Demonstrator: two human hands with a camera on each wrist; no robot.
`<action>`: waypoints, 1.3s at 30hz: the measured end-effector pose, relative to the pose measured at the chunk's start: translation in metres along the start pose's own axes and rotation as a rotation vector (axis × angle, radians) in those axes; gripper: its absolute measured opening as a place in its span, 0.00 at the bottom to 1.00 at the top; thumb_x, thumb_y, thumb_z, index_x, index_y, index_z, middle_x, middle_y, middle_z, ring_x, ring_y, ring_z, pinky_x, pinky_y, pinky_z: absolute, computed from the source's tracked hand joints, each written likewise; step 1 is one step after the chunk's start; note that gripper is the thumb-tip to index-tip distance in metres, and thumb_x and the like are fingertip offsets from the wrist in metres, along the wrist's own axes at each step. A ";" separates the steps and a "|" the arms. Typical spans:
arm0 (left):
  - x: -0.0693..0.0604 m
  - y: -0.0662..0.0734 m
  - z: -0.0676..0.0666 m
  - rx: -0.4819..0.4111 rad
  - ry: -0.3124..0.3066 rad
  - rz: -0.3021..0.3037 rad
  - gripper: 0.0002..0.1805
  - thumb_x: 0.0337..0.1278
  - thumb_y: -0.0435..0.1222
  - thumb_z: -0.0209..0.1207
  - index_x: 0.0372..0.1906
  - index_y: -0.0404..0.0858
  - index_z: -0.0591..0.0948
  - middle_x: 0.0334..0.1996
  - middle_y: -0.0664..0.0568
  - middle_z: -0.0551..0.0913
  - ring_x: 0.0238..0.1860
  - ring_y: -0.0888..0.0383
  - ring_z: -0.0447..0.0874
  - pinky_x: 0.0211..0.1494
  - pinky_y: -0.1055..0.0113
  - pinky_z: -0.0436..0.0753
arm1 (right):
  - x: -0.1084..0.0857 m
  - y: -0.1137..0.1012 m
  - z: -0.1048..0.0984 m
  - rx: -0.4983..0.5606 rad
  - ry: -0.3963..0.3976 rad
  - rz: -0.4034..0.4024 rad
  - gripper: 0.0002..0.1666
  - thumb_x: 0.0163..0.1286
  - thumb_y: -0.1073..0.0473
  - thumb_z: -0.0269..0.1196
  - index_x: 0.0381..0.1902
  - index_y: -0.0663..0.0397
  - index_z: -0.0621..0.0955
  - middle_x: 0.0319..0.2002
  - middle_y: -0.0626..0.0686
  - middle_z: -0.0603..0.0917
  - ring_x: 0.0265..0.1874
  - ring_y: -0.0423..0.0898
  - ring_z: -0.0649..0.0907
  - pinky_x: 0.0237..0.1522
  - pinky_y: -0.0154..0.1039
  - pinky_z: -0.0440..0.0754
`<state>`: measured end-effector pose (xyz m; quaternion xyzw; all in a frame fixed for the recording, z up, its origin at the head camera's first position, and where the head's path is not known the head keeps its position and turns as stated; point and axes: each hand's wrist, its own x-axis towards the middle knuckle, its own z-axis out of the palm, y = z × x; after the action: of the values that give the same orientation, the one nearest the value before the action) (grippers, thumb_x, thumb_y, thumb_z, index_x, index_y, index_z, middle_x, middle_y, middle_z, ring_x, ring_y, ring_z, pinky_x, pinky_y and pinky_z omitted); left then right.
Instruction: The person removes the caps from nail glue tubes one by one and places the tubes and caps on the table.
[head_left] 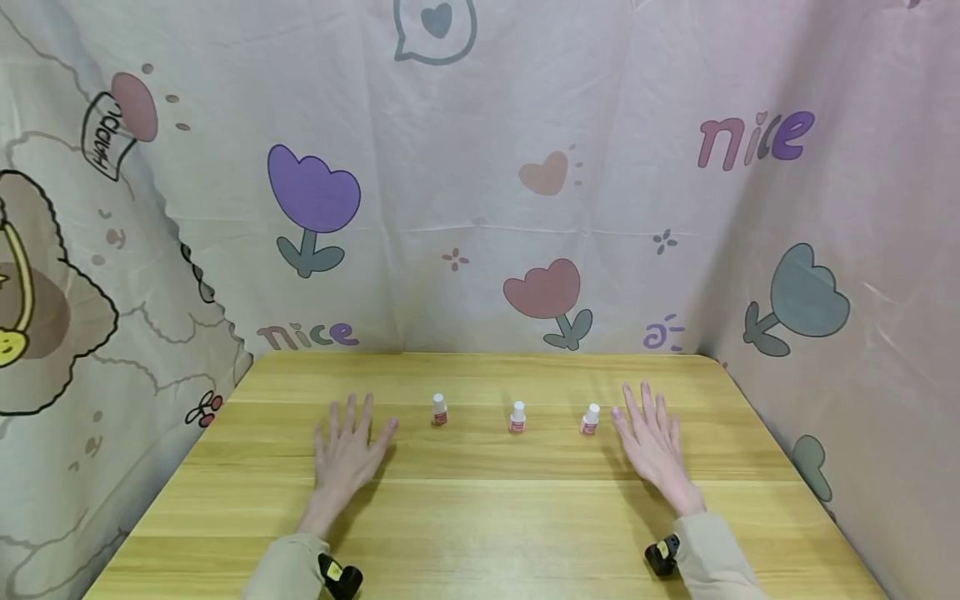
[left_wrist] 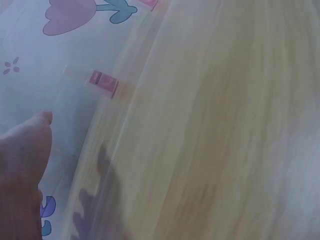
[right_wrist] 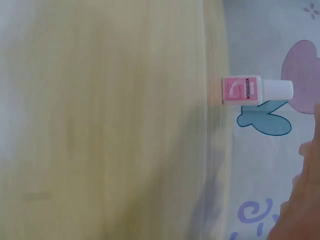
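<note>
Three small white-capped bottles with red-and-white labels stand upright in a row on the wooden table: a left bottle (head_left: 439,410), a middle bottle (head_left: 517,417) and a right bottle (head_left: 590,420). To the left of the row, my left hand (head_left: 347,454) has its fingers spread, holding nothing. My right hand (head_left: 654,443) is spread the same way, just right of the right bottle and apart from it. The left wrist view shows the left bottle (left_wrist: 103,83) beyond the thumb. In the right wrist view the right bottle (right_wrist: 242,90) shows its pink label.
The pale wooden table (head_left: 465,533) reaches back to a hanging cloth (head_left: 450,183) printed with flowers and words. More cloth hangs at the left and right sides. Each wrist carries a small black camera, such as the left wrist camera (head_left: 341,577).
</note>
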<state>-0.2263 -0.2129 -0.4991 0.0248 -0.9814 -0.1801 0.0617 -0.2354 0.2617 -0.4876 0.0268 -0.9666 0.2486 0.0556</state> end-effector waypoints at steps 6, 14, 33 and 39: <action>-0.002 0.010 0.004 -0.085 -0.023 -0.006 0.45 0.74 0.65 0.35 0.81 0.41 0.45 0.82 0.37 0.40 0.81 0.32 0.32 0.77 0.29 0.36 | -0.002 -0.005 0.002 0.084 0.044 0.003 0.38 0.84 0.40 0.32 0.81 0.55 0.46 0.81 0.63 0.32 0.78 0.74 0.40 0.72 0.76 0.34; 0.000 0.018 0.013 -0.229 -0.022 0.005 0.45 0.75 0.62 0.39 0.81 0.37 0.46 0.81 0.35 0.43 0.81 0.32 0.35 0.79 0.33 0.38 | -0.005 -0.018 0.005 0.290 0.139 0.023 0.37 0.84 0.42 0.35 0.80 0.58 0.49 0.81 0.65 0.42 0.79 0.69 0.48 0.76 0.71 0.41; 0.002 0.034 0.029 -0.661 0.018 -0.029 0.46 0.65 0.58 0.59 0.78 0.39 0.58 0.78 0.37 0.59 0.77 0.35 0.59 0.76 0.34 0.58 | -0.011 -0.061 0.022 0.614 0.526 -0.132 0.24 0.70 0.66 0.63 0.63 0.62 0.77 0.49 0.62 0.83 0.41 0.35 0.75 0.40 0.25 0.74; 0.005 0.038 0.033 -0.705 0.053 -0.024 0.43 0.60 0.54 0.66 0.73 0.38 0.66 0.73 0.38 0.69 0.73 0.38 0.68 0.75 0.38 0.64 | -0.011 -0.073 0.028 0.738 0.530 -0.232 0.21 0.64 0.77 0.64 0.56 0.71 0.79 0.38 0.67 0.83 0.33 0.32 0.80 0.35 0.22 0.79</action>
<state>-0.2367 -0.1662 -0.5159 0.0182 -0.8567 -0.5077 0.0896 -0.2216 0.1843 -0.4784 0.0883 -0.7568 0.5661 0.3146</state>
